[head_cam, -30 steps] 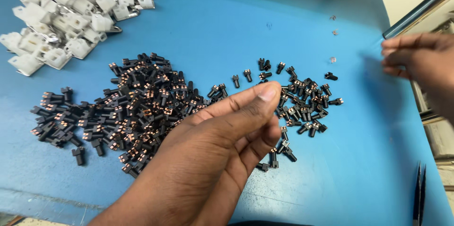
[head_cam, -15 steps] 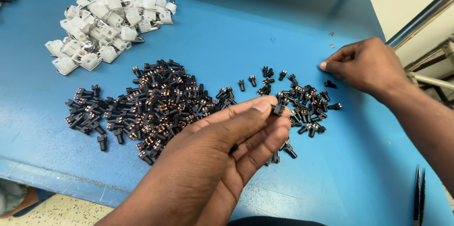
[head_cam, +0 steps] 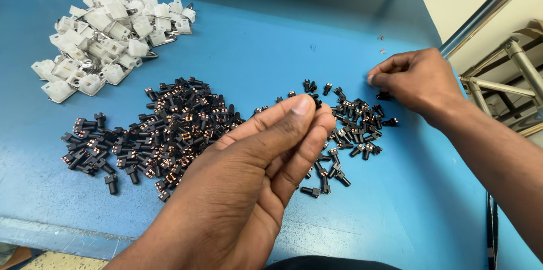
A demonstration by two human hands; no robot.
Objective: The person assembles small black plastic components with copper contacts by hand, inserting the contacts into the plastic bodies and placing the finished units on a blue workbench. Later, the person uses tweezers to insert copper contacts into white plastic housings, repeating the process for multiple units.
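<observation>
Left hand [head_cam: 249, 191]: raised above blue table [head_cam: 294, 38], grip pinching one small black part [head_cam: 318, 104] at fingertips. Right hand [head_cam: 416, 80]: grip nipping into small black pile [head_cam: 353, 128]. Risk: loose pinch drops part among identical pieces.

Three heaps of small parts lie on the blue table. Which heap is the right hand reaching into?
The right hand reaches the small, loose heap of black parts on the right; the big dark heap and white heap lie farther left.
</observation>
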